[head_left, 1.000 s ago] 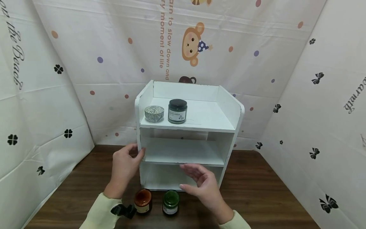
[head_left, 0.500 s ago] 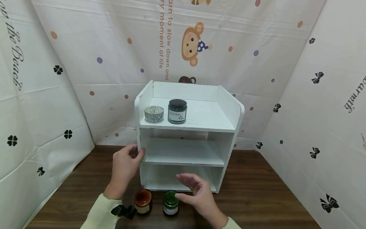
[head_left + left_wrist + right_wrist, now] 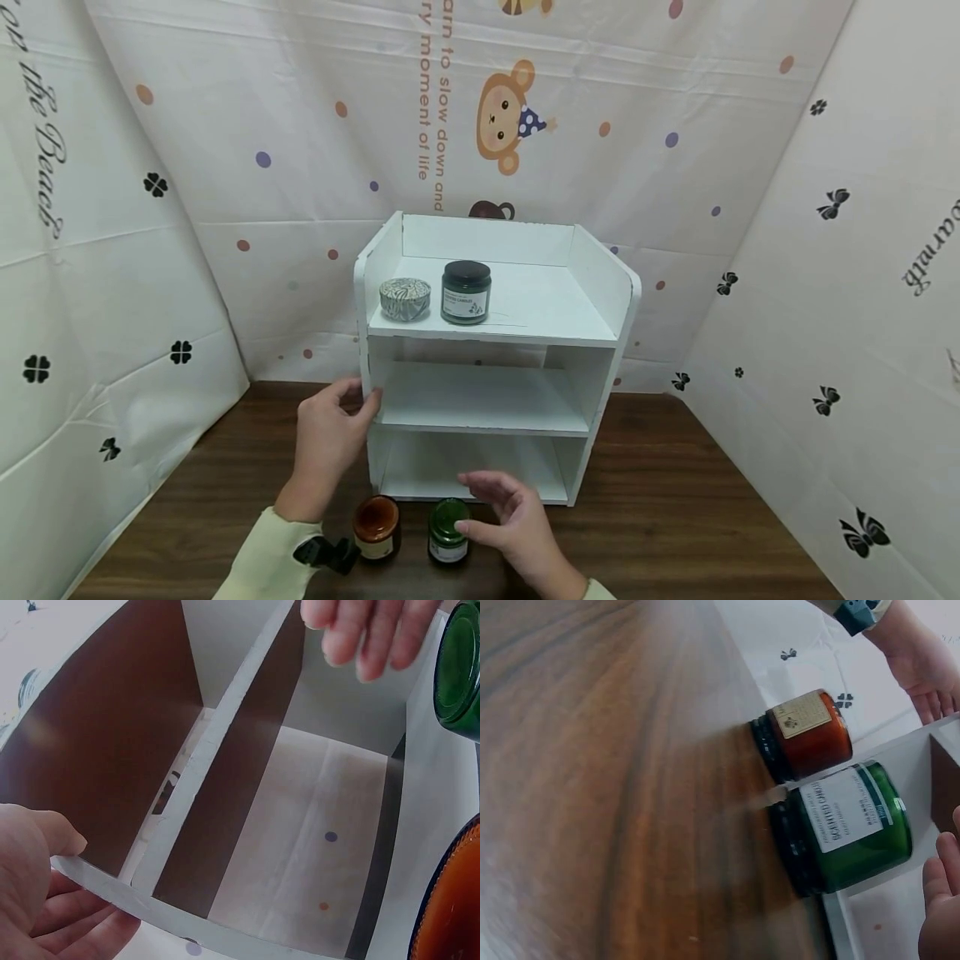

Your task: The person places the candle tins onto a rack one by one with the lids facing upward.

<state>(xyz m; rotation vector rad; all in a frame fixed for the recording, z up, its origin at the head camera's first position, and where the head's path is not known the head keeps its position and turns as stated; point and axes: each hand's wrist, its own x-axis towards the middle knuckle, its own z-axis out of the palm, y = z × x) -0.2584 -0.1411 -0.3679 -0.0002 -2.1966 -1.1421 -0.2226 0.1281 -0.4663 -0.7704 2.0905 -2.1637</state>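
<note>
Your left grip [image 3: 328,432] pinches white boxy painted shelf [image 3: 480,396]; round green glass jar [image 3: 446,542] just left of your right grip [image 3: 513,521], fingers relaxed

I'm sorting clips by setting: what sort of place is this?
Likely a makeshift staging booth: printed sheets on three sides of a wooden table, which holds a shelf and jars.

Shelf [image 3: 483,396] in left hand [image 3: 328,429]: smooth, matt
Green jar [image 3: 447,540], amber jar [image 3: 377,528], below grip: glossy glass
Tabletop [image 3: 675,508] underneath: satiny wood
</note>
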